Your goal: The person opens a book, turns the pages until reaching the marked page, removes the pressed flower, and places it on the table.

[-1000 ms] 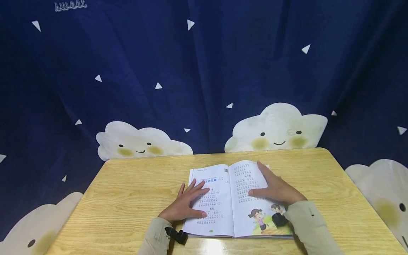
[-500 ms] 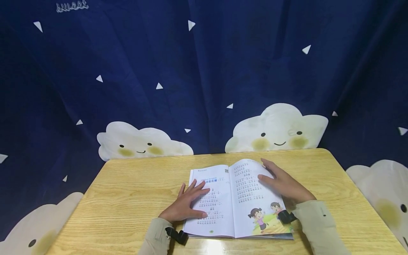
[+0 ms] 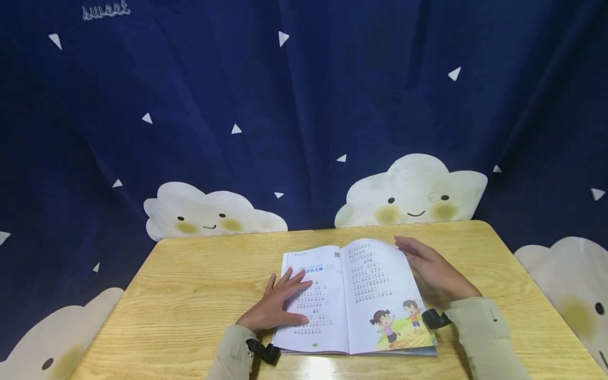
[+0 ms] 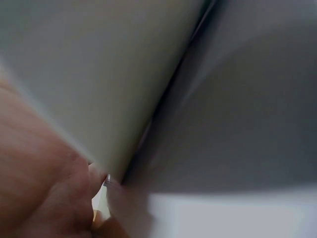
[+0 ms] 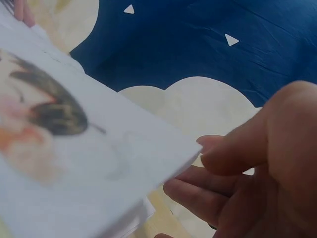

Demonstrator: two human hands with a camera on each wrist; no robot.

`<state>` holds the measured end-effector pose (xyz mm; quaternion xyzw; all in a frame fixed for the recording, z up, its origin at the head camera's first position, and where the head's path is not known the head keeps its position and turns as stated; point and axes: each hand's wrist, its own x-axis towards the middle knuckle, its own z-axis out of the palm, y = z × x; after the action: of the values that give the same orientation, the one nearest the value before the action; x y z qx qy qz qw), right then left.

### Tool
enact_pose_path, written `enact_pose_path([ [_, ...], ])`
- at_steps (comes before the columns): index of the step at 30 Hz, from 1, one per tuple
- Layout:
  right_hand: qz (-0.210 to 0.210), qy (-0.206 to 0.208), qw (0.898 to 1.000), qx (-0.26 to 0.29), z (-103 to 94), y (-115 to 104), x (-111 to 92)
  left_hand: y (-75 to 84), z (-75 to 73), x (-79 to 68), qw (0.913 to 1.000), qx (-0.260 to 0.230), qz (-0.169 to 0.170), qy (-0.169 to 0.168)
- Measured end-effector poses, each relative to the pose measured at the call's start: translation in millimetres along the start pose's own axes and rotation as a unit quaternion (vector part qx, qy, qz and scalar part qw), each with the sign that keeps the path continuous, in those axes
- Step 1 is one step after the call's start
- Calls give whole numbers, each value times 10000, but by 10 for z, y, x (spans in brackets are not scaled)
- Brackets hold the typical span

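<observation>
An open book lies on the wooden table, with printed text on both pages and a picture of two children on the lower right page. My left hand rests on the left page, fingers spread. Just off the right page's outer edge is my right hand. In the right wrist view, the right thumb is beside the edge of the page, with the other fingers lower down and partly behind it. Blurred pages fill most of the left wrist view, beside part of the left hand.
The light wooden table extends to both sides of the book. Behind it hangs a dark blue curtain with white triangles and smiling clouds. Black wrist devices sit at both cuffs, the right one near the book's edge.
My right hand has slid rightward off the right page to its outer edge, uncovering the text and the picture. The left hand has stayed in place.
</observation>
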<state>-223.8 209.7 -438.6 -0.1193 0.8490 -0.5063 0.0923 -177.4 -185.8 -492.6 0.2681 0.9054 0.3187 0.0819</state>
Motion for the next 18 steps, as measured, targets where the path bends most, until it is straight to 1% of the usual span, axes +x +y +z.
enact_pose_path([
  [2,-26,-17,10000,-7,-1,6,7,6,-1,0,10000,-2,-41,-24],
  [6,-67,-35,9999,-91,-6,34,22,4,1,-1,10000,-3,-2,-18],
  [11,-175,-61,9998,74,-24,39,30,-8,2,-3,10000,18,86,22],
  [14,-259,-100,9995,172,-47,18,17,-14,2,1,9999,36,105,39],
  [18,-288,-150,9994,101,-83,-28,-19,-8,5,5,10000,41,49,7],
])
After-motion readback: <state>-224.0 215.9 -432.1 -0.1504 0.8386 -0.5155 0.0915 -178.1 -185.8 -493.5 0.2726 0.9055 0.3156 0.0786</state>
